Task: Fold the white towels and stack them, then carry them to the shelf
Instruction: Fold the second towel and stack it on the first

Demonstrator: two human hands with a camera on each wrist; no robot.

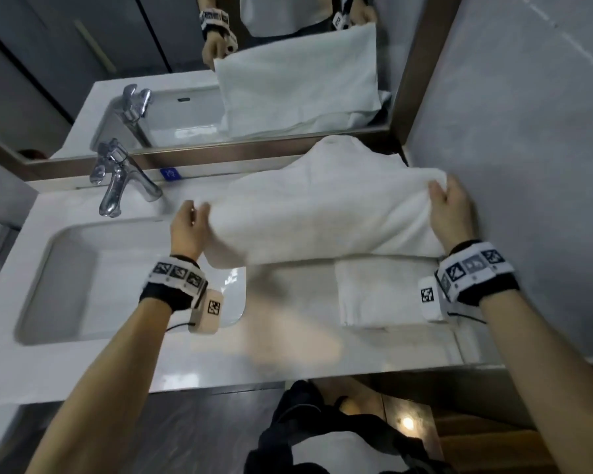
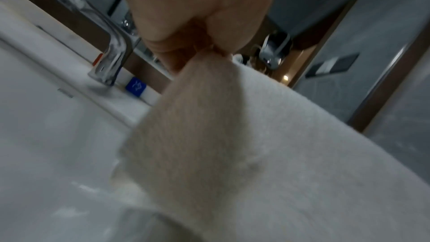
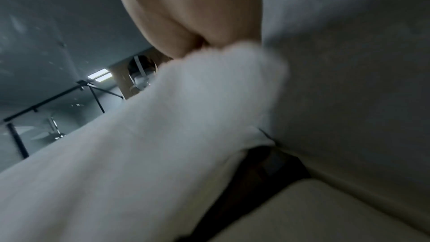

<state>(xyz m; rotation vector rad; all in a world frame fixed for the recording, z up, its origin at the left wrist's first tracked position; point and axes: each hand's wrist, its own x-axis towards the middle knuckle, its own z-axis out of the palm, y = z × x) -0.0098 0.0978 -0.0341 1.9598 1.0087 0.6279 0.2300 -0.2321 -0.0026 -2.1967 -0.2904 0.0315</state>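
Observation:
A white towel (image 1: 322, 213) hangs stretched between my two hands above the counter, to the right of the sink. My left hand (image 1: 190, 220) pinches its left corner, and the wrist view shows the towel (image 2: 232, 144) bunched between the fingers (image 2: 186, 25). My right hand (image 1: 449, 206) grips the right corner close to the wall; there the towel (image 3: 163, 135) drapes down from the fingers (image 3: 186, 16). A folded white towel (image 1: 380, 292) lies flat on the counter under the held one. More white towel (image 1: 350, 155) is heaped behind, against the mirror.
The white sink basin (image 1: 48, 268) with a chrome tap (image 1: 117, 179) lies to the left. A mirror (image 1: 254, 63) runs along the back and a grey wall (image 1: 528, 165) closes the right side. A small blue tag (image 1: 170, 173) sits by the mirror frame.

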